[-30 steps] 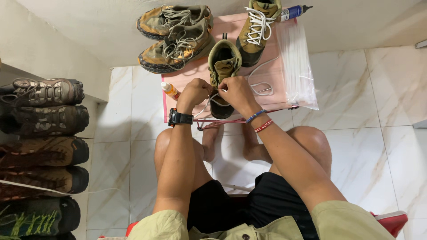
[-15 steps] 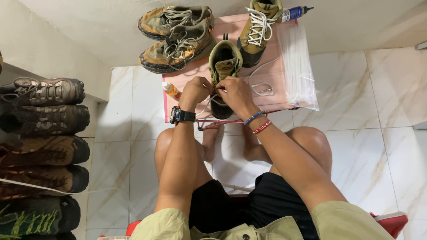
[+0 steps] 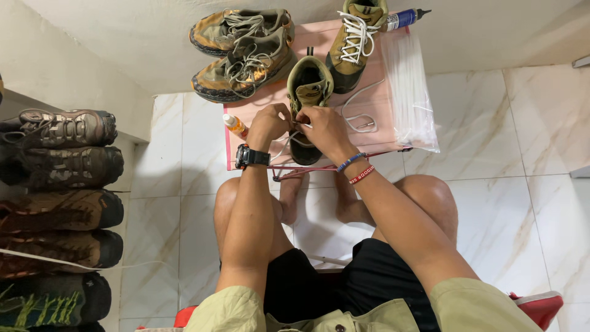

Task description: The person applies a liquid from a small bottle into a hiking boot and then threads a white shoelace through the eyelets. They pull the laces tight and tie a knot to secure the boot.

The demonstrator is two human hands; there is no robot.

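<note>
White marble-patterned floor tiles (image 3: 504,123) spread under a seated person, with a row of 6 worn hiking boots (image 3: 58,203) lined up along the left edge. Next in size, a low pink table (image 3: 381,107) stands just in front of the bare knees, carrying 2 muddy tan trail shoes (image 3: 243,49) at its far left, a tan boot with white laces (image 3: 356,40) at the far edge, and a clear bag of white laces (image 3: 409,89) on its right side. At the table's near middle stands the olive high-top boot (image 3: 307,98), toe toward the person, tongue up and collar open. It looks stiff-soled and moderately heavy, steady enough to stay put, best gripped at collar or heel, while its lace is soft and limp, best taken near the tip. The left hand (image 3: 268,125), a black watch at its wrist, and the right hand (image 3: 326,128) meet at the boot's lower eyelets, fingers curled and pinching the white lace (image 3: 289,140). Smallest, an orange-capped bottle (image 3: 234,125) sits beside the left hand.
</note>
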